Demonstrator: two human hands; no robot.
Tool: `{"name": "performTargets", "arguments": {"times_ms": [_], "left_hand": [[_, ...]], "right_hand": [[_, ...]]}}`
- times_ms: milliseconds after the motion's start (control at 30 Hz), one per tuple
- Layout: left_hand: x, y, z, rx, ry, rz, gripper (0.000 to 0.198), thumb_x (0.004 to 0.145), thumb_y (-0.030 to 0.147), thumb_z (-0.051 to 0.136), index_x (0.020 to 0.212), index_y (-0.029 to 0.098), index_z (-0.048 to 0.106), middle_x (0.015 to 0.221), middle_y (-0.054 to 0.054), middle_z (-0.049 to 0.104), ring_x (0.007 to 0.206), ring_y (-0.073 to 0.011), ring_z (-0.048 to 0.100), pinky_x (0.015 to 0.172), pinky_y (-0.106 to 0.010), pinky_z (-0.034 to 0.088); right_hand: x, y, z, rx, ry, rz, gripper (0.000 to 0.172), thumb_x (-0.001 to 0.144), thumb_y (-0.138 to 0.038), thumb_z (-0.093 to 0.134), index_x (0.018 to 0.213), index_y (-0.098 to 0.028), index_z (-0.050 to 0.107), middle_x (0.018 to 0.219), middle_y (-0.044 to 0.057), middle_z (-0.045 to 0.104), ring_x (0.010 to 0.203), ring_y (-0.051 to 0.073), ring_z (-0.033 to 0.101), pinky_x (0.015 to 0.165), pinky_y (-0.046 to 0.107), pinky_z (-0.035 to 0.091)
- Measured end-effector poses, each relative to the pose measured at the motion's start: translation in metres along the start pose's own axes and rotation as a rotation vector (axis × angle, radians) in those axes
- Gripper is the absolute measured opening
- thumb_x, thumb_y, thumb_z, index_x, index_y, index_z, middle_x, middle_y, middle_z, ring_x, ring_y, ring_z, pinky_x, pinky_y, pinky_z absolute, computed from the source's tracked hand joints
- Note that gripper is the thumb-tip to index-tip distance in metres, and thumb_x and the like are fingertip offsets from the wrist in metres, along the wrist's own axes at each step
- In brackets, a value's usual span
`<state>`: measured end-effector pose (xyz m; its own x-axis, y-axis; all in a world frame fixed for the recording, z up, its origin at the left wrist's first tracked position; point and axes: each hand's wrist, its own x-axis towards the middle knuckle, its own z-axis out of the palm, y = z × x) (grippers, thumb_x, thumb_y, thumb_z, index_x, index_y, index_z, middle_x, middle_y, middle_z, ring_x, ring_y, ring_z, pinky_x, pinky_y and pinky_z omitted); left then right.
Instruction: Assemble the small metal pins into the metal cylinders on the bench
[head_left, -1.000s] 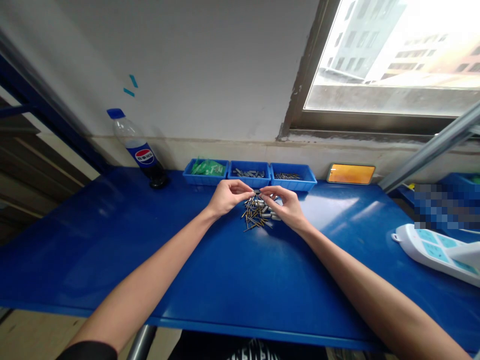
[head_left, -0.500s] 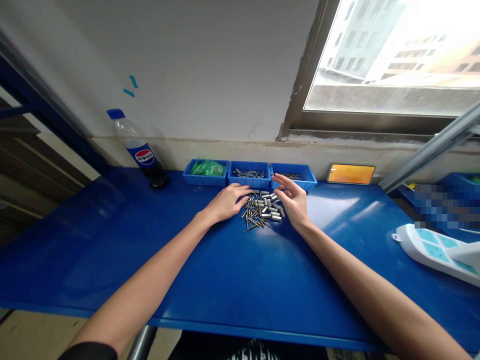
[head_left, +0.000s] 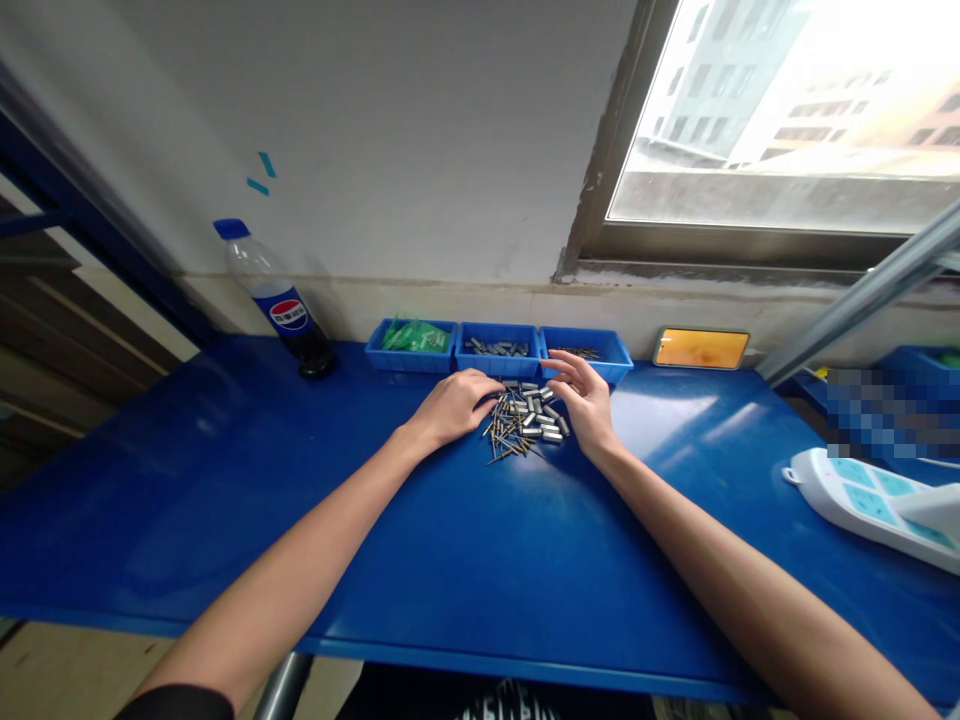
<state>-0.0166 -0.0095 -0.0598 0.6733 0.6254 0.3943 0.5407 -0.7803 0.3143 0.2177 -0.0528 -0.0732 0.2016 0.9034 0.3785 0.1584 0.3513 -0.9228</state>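
A loose pile of small brass pins and short grey metal sleeves (head_left: 525,420) lies on the blue table (head_left: 465,560). My left hand (head_left: 455,403) rests at the pile's left edge, fingers curled down onto the pins. My right hand (head_left: 584,399) hovers at the pile's right edge with fingers spread and nothing in them. Behind the pile stand three small blue trays: one with green bags (head_left: 411,345), one with grey sleeves (head_left: 499,349), one with pins (head_left: 585,356).
A cola bottle (head_left: 277,300) stands at the back left against the wall. An orange-faced flat device (head_left: 701,348) lies right of the trays. A white and teal power strip (head_left: 870,500) sits at the right. A metal rail (head_left: 862,295) slants above it.
One second ago both hands pinched a small part together above the pile. They have since parted and dropped to either side of the pile, the right hand opening.
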Motion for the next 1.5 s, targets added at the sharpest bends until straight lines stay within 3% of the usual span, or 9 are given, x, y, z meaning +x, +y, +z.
{"name": "performTargets", "arguments": {"times_ms": [200, 467, 700, 833, 967, 1133, 1233, 1333, 1500], "left_hand": [[0.0, -0.002, 0.007, -0.018, 0.023, -0.075, 0.026, 0.093, 0.015, 0.058, 0.111, 0.02, 0.076, 0.108, -0.008, 0.078, 0.099, -0.0238, 0.073, 0.095, -0.036, 0.056], [0.001, -0.003, 0.008, -0.155, 0.057, -0.055, 0.031, 0.088, 0.007, 0.058, 0.113, 0.017, 0.073, 0.11, -0.009, 0.075, 0.098, -0.0216, 0.072, 0.091, -0.033, 0.056], [0.003, 0.004, 0.005, -0.224, 0.162, -0.089, 0.027, 0.091, 0.012, 0.061, 0.115, 0.018, 0.071, 0.102, -0.007, 0.075, 0.091, -0.0194, 0.071, 0.09, -0.034, 0.056], [0.006, 0.013, 0.0, -0.416, 0.265, -0.144, 0.029, 0.087, 0.016, 0.069, 0.115, 0.018, 0.071, 0.099, -0.005, 0.076, 0.087, -0.0176, 0.073, 0.088, -0.032, 0.059], [0.007, 0.019, 0.001, -0.572, 0.257, -0.174, 0.03, 0.086, 0.022, 0.072, 0.115, 0.019, 0.071, 0.097, -0.005, 0.077, 0.088, -0.0182, 0.074, 0.088, -0.033, 0.061], [0.007, 0.019, 0.004, -0.553, 0.244, -0.147, 0.029, 0.087, 0.027, 0.073, 0.114, 0.018, 0.071, 0.1, -0.006, 0.077, 0.089, -0.0188, 0.075, 0.088, -0.033, 0.061], [0.005, 0.014, 0.002, -0.363, 0.223, -0.122, 0.029, 0.092, 0.031, 0.069, 0.117, 0.017, 0.072, 0.112, -0.009, 0.076, 0.1, -0.0217, 0.073, 0.097, -0.038, 0.058], [0.002, 0.005, 0.002, -0.186, 0.131, -0.081, 0.032, 0.097, 0.031, 0.062, 0.125, 0.018, 0.071, 0.125, -0.011, 0.073, 0.12, -0.0261, 0.065, 0.11, -0.044, 0.05], [0.0, -0.007, 0.007, -0.113, 0.024, -0.054, 0.028, 0.096, 0.031, 0.062, 0.119, 0.021, 0.075, 0.122, -0.009, 0.075, 0.122, -0.0266, 0.063, 0.108, -0.043, 0.051]], "right_hand": [[0.0, 0.002, 0.0, 0.002, -0.018, -0.006, 0.036, 0.079, -0.026, 0.065, 0.115, -0.022, 0.069, 0.112, 0.009, 0.077, 0.104, 0.026, 0.07, 0.087, 0.04, 0.054], [-0.001, 0.0, 0.001, 0.0, -0.064, 0.002, 0.032, 0.079, -0.023, 0.066, 0.111, -0.021, 0.07, 0.107, 0.008, 0.078, 0.099, 0.025, 0.071, 0.086, 0.038, 0.054], [-0.002, -0.001, 0.003, -0.04, -0.085, -0.003, 0.028, 0.081, -0.025, 0.066, 0.108, -0.022, 0.072, 0.104, 0.006, 0.078, 0.096, 0.024, 0.072, 0.085, 0.037, 0.055], [-0.004, -0.004, 0.004, -0.107, -0.111, -0.047, 0.029, 0.083, -0.029, 0.069, 0.111, -0.023, 0.072, 0.101, 0.005, 0.079, 0.09, 0.022, 0.072, 0.078, 0.035, 0.055], [-0.004, -0.007, 0.005, -0.159, -0.217, -0.076, 0.03, 0.084, -0.036, 0.072, 0.111, -0.023, 0.076, 0.092, 0.004, 0.08, 0.084, 0.023, 0.073, 0.074, 0.036, 0.054], [-0.004, -0.005, 0.005, -0.103, -0.277, -0.01, 0.025, 0.08, -0.042, 0.077, 0.094, -0.022, 0.083, 0.093, 0.006, 0.082, 0.079, 0.024, 0.073, 0.07, 0.037, 0.055], [-0.003, -0.002, 0.003, -0.071, -0.209, 0.015, 0.024, 0.08, -0.042, 0.077, 0.091, -0.022, 0.083, 0.091, 0.007, 0.081, 0.076, 0.024, 0.072, 0.068, 0.037, 0.056], [-0.002, 0.0, 0.002, -0.042, -0.038, -0.001, 0.025, 0.08, -0.041, 0.077, 0.094, -0.021, 0.082, 0.095, 0.008, 0.081, 0.084, 0.026, 0.073, 0.076, 0.039, 0.058], [0.001, 0.003, 0.0, -0.02, 0.11, -0.02, 0.045, 0.078, -0.032, 0.074, 0.122, -0.022, 0.072, 0.124, 0.011, 0.074, 0.092, 0.023, 0.071, 0.08, 0.039, 0.058]]}}
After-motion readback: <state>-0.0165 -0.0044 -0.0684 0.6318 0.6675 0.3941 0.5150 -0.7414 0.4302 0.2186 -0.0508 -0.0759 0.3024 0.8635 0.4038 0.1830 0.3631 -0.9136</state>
